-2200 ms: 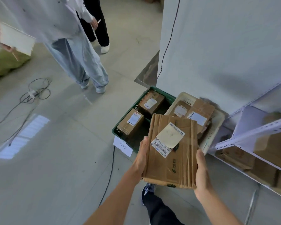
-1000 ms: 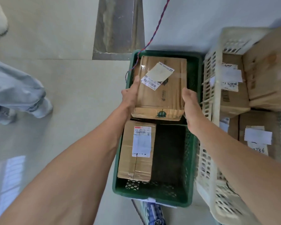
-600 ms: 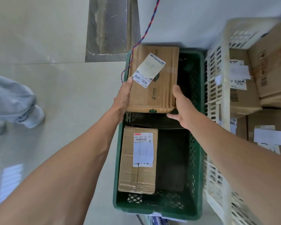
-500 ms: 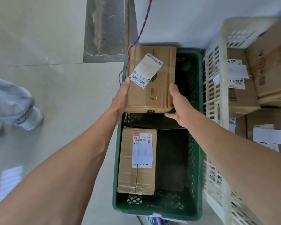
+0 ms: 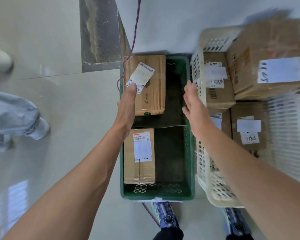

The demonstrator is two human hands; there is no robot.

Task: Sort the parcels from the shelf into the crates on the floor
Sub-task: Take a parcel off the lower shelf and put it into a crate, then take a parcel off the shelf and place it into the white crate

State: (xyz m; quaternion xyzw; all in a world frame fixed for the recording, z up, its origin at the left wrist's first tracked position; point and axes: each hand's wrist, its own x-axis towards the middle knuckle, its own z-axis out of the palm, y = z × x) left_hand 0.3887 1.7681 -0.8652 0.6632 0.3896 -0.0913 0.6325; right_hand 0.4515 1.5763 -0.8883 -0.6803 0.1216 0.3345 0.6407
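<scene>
Our left hand (image 5: 126,103) rests flat on the parcel (image 5: 146,84) in the green crate's (image 5: 156,194) far end; right hand (image 5: 194,103) spread empty above that crate.

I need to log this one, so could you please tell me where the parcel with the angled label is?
In the head view, the parcel with the angled label lies at the far left of the green crate.

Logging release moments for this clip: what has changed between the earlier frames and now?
The carried parcel went down into the far end of the green crate and now rests there. The right hand has let go and opened, clear of it; the left hand has only fingertips on its label. The near parcel and the white crate stayed put.
</scene>
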